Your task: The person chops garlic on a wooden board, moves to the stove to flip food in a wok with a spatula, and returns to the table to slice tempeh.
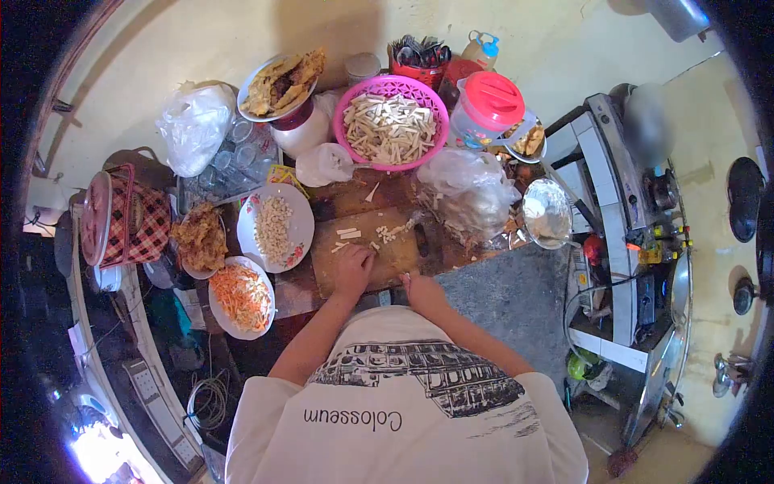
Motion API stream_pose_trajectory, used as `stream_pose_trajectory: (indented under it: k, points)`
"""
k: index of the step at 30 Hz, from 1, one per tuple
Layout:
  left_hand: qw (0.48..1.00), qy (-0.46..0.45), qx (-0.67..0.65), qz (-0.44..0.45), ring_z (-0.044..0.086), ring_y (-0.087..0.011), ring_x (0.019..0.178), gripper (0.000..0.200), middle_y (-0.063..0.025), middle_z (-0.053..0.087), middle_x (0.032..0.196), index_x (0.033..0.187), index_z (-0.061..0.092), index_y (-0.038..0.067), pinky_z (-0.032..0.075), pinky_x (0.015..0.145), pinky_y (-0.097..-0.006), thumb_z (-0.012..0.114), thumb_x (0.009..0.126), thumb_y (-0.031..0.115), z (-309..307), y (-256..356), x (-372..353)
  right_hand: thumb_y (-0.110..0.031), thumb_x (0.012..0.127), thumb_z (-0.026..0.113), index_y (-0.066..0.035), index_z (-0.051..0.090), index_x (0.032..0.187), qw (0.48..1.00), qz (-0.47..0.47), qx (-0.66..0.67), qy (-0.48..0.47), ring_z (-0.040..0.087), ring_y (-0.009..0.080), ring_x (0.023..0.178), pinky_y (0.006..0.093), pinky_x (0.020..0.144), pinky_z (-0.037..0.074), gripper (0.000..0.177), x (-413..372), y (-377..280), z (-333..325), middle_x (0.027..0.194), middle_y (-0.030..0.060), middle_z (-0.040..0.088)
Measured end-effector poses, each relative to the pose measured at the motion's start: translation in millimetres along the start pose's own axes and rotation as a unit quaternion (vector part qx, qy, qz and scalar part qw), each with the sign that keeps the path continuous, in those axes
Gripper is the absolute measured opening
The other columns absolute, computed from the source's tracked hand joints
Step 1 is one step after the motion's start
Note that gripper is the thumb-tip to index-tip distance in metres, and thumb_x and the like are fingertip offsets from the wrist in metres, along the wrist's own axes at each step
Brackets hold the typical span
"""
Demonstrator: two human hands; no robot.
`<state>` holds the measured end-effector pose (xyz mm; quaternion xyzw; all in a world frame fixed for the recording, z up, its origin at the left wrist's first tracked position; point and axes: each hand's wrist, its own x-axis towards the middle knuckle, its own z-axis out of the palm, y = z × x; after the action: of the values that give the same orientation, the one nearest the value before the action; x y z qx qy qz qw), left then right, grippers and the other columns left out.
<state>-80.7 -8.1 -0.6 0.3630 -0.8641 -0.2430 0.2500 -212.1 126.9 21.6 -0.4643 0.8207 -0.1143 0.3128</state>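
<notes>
Head view, looking straight down over the chest at the counter (500, 298).

Left hand (353, 270) is on the wooden cutting board (395, 258), knuckles up, fingers curled down onto the wood just beside a few pale cut sticks (348, 234). Grip state: fingers drawn together, but I cannot tell whether they pinch a piece or just press on the board.

Right hand (423, 292) is at the near edge of the board, just apart from the left one. It looks loosely curled – cannot tell if it holds anything, the fingers are hidden from above.

More small pale bits (393, 233) lie further up the board, next to a dark knife handle (421, 239) lying there with no hand on it.

Around the board:
- pink basket (348, 101) behind it, full of the same pale strips
- flowered plate (300, 222) of diced pale pieces touching the board's left side
- plate of shredded carrot (242, 297) near the left forearm
- plate of fried pieces (200, 238) further left
- crumpled clear plastic bag (468, 189) just right of the board, steel bowl (547, 214) beyond it
- red-lidded jug (490, 103) behind the bag
- gas stove (637, 202) well to the right – apart from the prep area
</notes>
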Motion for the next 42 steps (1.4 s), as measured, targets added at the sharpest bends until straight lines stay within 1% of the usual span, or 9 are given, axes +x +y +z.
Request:
stream_pose_trajectory:
  k: [6,10,13,22,27,30,33,37,42]
  points:
    - [0.999,0.034,-0.01,0.019,0.057,-0.0282,0.081,0.007,-0.0093,0.062,0.079,0.074,0.063,0.004,0.044,0.077,-0.0395,0.066,0.071,0.011,6.7,-4.7,-1.2,-0.034,0.092,0.042,0.001,0.05,0.095,1.0,0.0,-0.012,0.012,0.061,0.0407,0.067,0.0503,0.06,0.049,0.036,1.5,1.3,3.6,0.071,0.0237,0.062]
    - [0.999,0.024,0.015,0.016,0.058,-0.0274,0.08,0.007,-0.0087,0.062,0.079,0.074,0.063,0.005,0.044,0.077,-0.0385,0.066,0.072,0.011,3.5,-2.0,-2.9,-0.033,0.092,0.043,0.0,0.049,0.094,1.0,0.0,-0.006,0.007,0.062,0.0403,0.068,0.0494,0.059,0.049,0.035,-0.5,-3.8,-1.5,0.072,0.024,0.062]
    - [0.999,0.026,0.01,0.017,0.058,-0.0269,0.081,0.006,-0.0081,0.063,0.08,0.075,0.064,0.006,0.043,0.078,-0.0382,0.066,0.072,0.011,4.1,0.3,-3.0,-0.033,0.092,0.043,0.0,0.05,0.094,0.999,-0.037,-0.009,0.021,0.062,0.0401,0.069,0.0498,0.06,0.049,0.034,2.1,-6.1,1.9,0.073,0.0244,0.062]
    - [0.999,0.026,-0.016,0.015,0.058,-0.028,0.082,0.007,-0.0105,0.063,0.082,0.078,0.065,0.005,0.043,0.079,-0.039,0.063,0.074,0.011,3.4,-1.3,-6.1,-0.035,0.094,0.038,0.0,0.049,0.097,0.999,0.015,0.033,0.028,0.059,0.0449,0.069,0.0534,0.062,0.046,0.038,-7.1,-5.9,-3.4,0.074,0.0275,0.06]
    - [1.0,0.015,-0.015,-0.003,0.057,-0.0292,0.08,0.007,-0.0115,0.062,0.079,0.078,0.065,0.005,0.044,0.074,-0.04,0.063,0.074,0.01,0.7,-0.8,-4.2,-0.036,0.094,0.036,0.001,0.049,0.099,0.999,-0.01,0.044,0.017,0.058,0.0463,0.07,0.0545,0.062,0.045,0.039,-11.4,-3.2,-4.9,0.074,0.0289,0.059]
    - [0.999,0.043,-0.015,0.022,0.057,-0.0298,0.079,0.005,-0.0118,0.061,0.079,0.076,0.063,0.004,0.044,0.074,-0.0399,0.063,0.074,0.009,15.7,-17.1,-7.3,-0.037,0.094,0.036,0.001,0.049,0.099,0.998,-0.024,0.065,0.005,0.058,0.0465,0.071,0.0545,0.063,0.044,0.04,-11.6,-2.3,-9.1,0.075,0.0288,0.059]
    - [0.998,0.003,-0.056,0.015,0.057,-0.0302,0.082,0.005,-0.0115,0.061,0.081,0.077,0.063,0.005,0.044,0.076,-0.0396,0.063,0.073,0.008,8.1,-16.5,-4.9,-0.038,0.094,0.036,0.001,0.05,0.097,0.998,-0.015,0.061,-0.004,0.058,0.0466,0.073,0.0545,0.064,0.044,0.041,-9.8,-0.6,-6.9,0.076,0.0285,0.06]
    - [0.999,-0.003,-0.029,0.013,0.057,-0.0305,0.083,0.007,-0.0111,0.061,0.082,0.077,0.062,0.004,0.044,0.076,-0.0394,0.064,0.072,0.008,-4.3,-3.5,-2.2,-0.039,0.094,0.036,0.001,0.05,0.095,0.999,0.009,0.032,-0.036,0.057,0.0464,0.074,0.0538,0.065,0.044,0.042,-8.7,-2.4,-12.1,0.077,0.0278,0.06]
    - [0.999,-0.038,-0.026,0.017,0.057,-0.0304,0.083,0.009,-0.0114,0.06,0.081,0.075,0.061,0.003,0.045,0.075,-0.0394,0.065,0.071,0.01,-4.6,-13.0,0.5,-0.039,0.094,0.036,0.001,0.051,0.094,0.998,-0.022,0.056,-0.03,0.058,0.046,0.073,0.0533,0.065,0.045,0.042,-9.1,-1.3,-16.4,0.076,0.0273,0.06]
